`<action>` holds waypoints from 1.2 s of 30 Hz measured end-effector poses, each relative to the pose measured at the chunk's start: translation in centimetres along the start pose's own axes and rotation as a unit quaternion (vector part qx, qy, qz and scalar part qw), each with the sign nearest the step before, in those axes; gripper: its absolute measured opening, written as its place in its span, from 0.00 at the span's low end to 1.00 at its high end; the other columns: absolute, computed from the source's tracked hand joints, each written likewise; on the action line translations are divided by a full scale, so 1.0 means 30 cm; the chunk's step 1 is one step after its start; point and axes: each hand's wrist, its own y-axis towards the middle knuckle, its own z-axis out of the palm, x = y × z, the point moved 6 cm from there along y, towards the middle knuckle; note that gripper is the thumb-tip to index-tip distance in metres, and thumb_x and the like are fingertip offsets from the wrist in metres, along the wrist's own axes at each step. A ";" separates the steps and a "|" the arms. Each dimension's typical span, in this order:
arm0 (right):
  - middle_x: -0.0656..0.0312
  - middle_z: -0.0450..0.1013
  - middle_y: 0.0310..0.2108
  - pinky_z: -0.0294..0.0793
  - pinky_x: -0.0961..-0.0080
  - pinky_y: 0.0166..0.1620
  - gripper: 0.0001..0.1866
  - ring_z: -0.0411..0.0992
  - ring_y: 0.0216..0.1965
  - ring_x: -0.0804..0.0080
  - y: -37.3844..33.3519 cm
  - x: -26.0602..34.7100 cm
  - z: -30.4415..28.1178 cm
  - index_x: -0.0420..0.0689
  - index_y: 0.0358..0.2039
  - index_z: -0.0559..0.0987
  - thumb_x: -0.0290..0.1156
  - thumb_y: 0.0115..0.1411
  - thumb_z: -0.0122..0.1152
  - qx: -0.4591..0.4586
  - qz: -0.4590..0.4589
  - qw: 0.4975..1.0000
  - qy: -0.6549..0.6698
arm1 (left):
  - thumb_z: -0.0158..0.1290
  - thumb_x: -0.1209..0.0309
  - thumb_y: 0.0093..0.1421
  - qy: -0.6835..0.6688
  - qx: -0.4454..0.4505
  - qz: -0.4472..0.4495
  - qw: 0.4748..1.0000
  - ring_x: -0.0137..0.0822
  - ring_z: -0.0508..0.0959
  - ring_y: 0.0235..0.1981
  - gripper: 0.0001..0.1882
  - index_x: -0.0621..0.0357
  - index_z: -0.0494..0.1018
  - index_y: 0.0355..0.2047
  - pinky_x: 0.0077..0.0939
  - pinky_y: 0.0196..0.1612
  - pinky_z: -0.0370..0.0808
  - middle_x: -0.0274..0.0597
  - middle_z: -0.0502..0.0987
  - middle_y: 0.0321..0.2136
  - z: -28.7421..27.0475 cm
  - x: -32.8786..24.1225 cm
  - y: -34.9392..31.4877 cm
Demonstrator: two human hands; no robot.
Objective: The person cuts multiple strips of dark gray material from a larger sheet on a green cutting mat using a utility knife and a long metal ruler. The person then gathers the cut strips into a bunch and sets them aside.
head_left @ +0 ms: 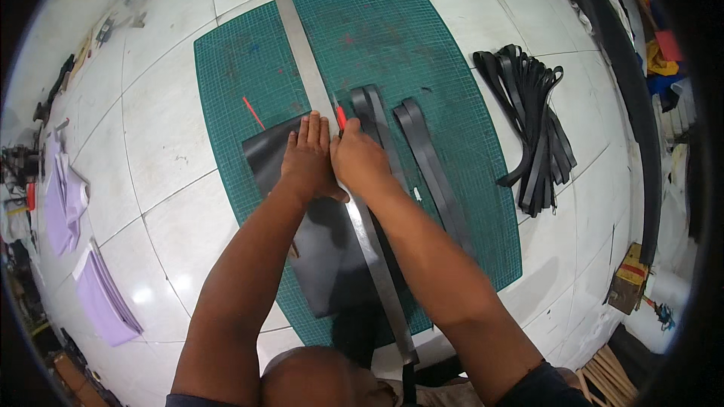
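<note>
My left hand (308, 162) lies flat with its fingers stretched out, pressing on the left edge of a long metal ruler (302, 53) and the black leather-like sheet (328, 271) under it. In my right hand (360, 157) is a red craft knife (342, 116), held against the ruler's right edge with its tip toward the far side. The ruler runs lengthwise across a green cutting mat (407, 22). Right of the knife lie a folded black strip (371, 108) and another black strip (431, 166). My right forearm covers part of the nearer strip.
A bundle of black strips (532, 132) rests on white floor tiles beyond the mat's right edge. Folded lilac cloth (105, 305) lies at the left. A thin red stick (254, 113) is near the sheet's far corner. A long black roll (633, 105) runs along the right.
</note>
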 end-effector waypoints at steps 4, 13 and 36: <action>0.36 0.77 0.43 0.74 0.47 0.52 0.19 0.76 0.48 0.38 0.015 0.012 0.011 0.34 0.50 0.65 0.37 0.67 0.47 0.033 0.008 0.999 -0.030 | 0.72 0.37 0.33 -0.016 -0.016 -0.010 1.000 0.51 0.39 0.75 0.78 0.64 0.38 0.73 0.46 0.73 0.49 0.56 0.38 0.74 0.006 0.014 -0.003; 0.35 0.75 0.47 0.72 0.48 0.54 0.20 0.75 0.50 0.38 -0.007 0.014 -0.038 0.35 0.53 0.67 0.34 0.65 0.48 0.089 0.048 0.995 0.005 | 0.73 0.35 0.30 -0.001 -0.019 -0.017 1.000 0.50 0.40 0.75 0.82 0.66 0.37 0.72 0.45 0.74 0.48 0.56 0.37 0.74 0.017 -0.002 0.007; 0.37 0.77 0.36 0.74 0.42 0.44 0.19 0.78 0.39 0.36 -1.134 -0.382 -0.122 0.41 0.47 0.63 0.44 0.69 0.50 0.298 0.200 0.929 -0.084 | 0.77 0.38 0.22 -0.043 -0.102 0.022 0.994 0.61 0.45 0.73 0.84 0.73 0.42 0.70 0.49 0.73 0.52 0.65 0.44 0.71 0.027 0.010 0.008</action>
